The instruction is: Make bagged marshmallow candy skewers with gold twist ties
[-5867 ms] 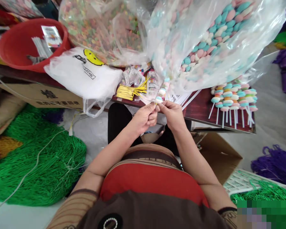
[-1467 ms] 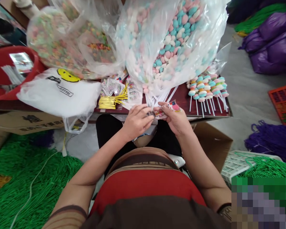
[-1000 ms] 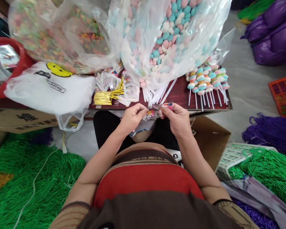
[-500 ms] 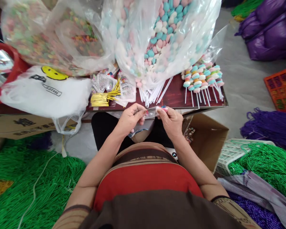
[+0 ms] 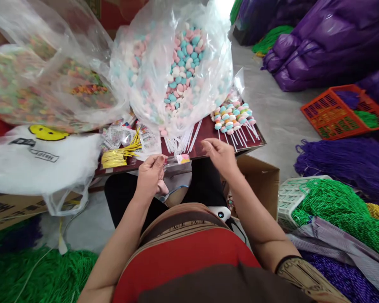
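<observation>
Left hand (image 5: pixel 150 176) pinching a blurred, seemingly clear wrapper (image 5: pixel 177 161); right hand (image 5: pixel 219 153) loose-fingered, empty.

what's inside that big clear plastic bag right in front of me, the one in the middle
The big clear plastic bag holds small round pastel candies in blue, pink and white. Crinkled plastic blurs those near its walls, and what lies at the bottom cannot be seen.

The print on the small wrapper (image 5: pixel 177 160) pinched by the left hand (image 5: pixel 150 176) is too blurred to read. The picture's left edge crops the white bag (image 5: pixel 41 162).
</observation>
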Demonstrator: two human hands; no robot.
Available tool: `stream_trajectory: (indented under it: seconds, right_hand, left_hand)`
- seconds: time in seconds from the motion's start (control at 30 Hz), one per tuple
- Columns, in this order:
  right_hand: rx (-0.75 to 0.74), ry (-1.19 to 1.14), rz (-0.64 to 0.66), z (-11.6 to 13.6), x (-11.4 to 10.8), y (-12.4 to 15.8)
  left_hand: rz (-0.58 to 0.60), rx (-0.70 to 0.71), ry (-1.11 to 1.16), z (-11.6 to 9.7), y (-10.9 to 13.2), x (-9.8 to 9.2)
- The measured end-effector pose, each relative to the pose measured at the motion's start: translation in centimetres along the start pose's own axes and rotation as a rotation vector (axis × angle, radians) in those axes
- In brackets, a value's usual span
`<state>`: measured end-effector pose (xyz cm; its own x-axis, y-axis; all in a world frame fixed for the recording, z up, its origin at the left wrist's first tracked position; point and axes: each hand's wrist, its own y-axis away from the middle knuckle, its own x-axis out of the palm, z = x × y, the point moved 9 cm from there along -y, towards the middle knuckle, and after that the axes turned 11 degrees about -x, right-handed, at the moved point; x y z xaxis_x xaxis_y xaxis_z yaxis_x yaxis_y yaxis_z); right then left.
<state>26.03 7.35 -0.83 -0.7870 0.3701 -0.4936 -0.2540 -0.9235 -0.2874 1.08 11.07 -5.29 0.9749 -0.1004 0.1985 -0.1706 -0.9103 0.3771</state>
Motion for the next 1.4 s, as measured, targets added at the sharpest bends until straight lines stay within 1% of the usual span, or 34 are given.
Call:
stream_trajectory:
  seconds: [0.03,0.07,0.1,0.17,0.23,0.27,0.37,0.5,0.57,0.73,0.8,0.9,1.0,1.13,1.3,1.4]
  right_hand:
    - [0.014,0.077,-0.039,-0.9,-1.4,-1.0]
    - [0.059,0.281,-0.059,-1.9,-2.7,-2.0]
    - [0.128,0.457,-0.034,-3.1,-3.5,-2.8]
    - [0.255,0.697,0.087,-5.3,-3.8,-3.8]
    - [0.332,0.814,0.184,-6.7,-3.5,-4.3]
    - [0.347,0.844,0.205,-7.0,-3.3,-4.5]
    - [0.356,0.869,0.200,-7.2,-3.0,-4.8]
    - [0.365,0.803,0.121,-7.1,-4.4,-4.3]
    - [0.338,0.744,0.064,-7.2,-5.4,-3.6]
    - [0.214,0.557,-0.165,-6.8,-8.1,-0.8]
    - [0.155,0.450,-0.216,-6.2,-8.5,0.3]
    - [0.055,0.311,-0.252,-4.4,-8.7,1.5]
    - [-0.005,0.165,-0.215,-2.3,-7.8,2.6]
    - [-0.042,-0.044,-0.089,0.2,-5.8,3.9]
    - [-0.146,-0.053,0.070,2.7,-4.0,4.8]
    - [-0.194,-0.029,0.106,3.3,-3.6,4.9]
  left_hand:
    - [-0.010,0.002,0.043,-0.1,-0.2,-0.2]
    - [-0.012,0.000,0.067,-0.1,-0.3,-0.2]
    - [-0.010,-0.004,0.078,0.0,-0.4,-0.2]
    - [-0.002,-0.011,0.087,0.1,-0.4,-0.1]
    - [0.004,-0.017,0.104,0.3,-0.4,0.0]
    - [0.006,-0.020,0.116,0.4,-0.4,0.0]
    - [0.005,-0.034,0.152,0.5,-0.5,-0.2]
    - [-0.001,-0.046,0.212,0.4,-0.7,-0.6]
    - [0.008,-0.052,0.256,0.4,-0.9,-0.7]
    - [0.043,-0.080,0.359,0.6,-1.6,-0.8]
    - [0.068,-0.078,0.386,0.4,-1.9,-0.7]
    - [0.133,-0.064,0.414,-0.1,-2.1,-0.4]
    - [0.192,-0.060,0.444,-0.6,-2.0,-0.1]
    - [0.238,-0.061,0.464,-0.7,-1.8,-0.1]
    - [0.234,-0.060,0.488,-0.1,-1.6,-0.9]
    - [0.221,-0.047,0.483,-0.1,-1.5,-1.2]
